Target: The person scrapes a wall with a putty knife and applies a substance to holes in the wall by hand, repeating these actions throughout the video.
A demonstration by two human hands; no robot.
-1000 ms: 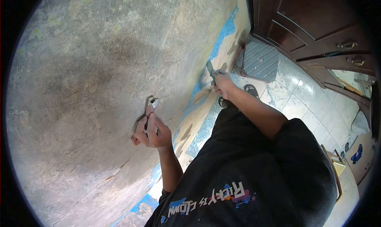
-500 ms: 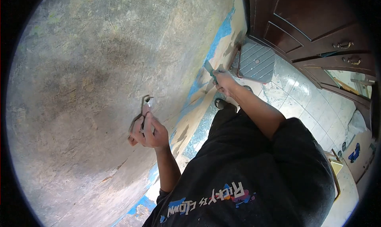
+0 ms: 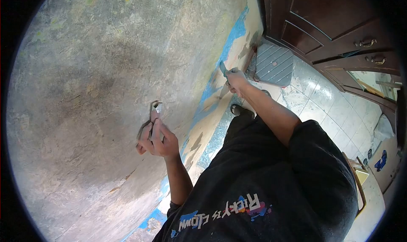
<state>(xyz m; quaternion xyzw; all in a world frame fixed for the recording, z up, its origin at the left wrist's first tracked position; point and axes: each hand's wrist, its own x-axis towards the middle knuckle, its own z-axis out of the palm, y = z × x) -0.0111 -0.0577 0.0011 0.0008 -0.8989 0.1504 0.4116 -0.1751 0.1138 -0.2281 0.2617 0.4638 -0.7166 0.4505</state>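
Observation:
A rough grey wall (image 3: 97,81) fills the left side, with patches of blue paint (image 3: 238,29) along its lower strip. My right hand (image 3: 237,81) is closed round a flat scraper (image 3: 222,67), whose blade lies against the blue strip. Against the grey surface, my left hand (image 3: 159,141) pinches a small tool with a pale metallic end (image 3: 157,108), beside a small dark mark on the wall. Its fingers are bent, and the tool's exact shape is hard to make out.
Dark brown cabinets (image 3: 309,26) with metal handles stand at the upper right. A grey ridged stool or step (image 3: 274,64) is on the tiled floor (image 3: 316,100) near my feet. A wooden-framed chair (image 3: 360,180) stands at the lower right.
My right hand and the scraper have moved slightly up and left along the blue strip. My left hand has stayed almost in place.

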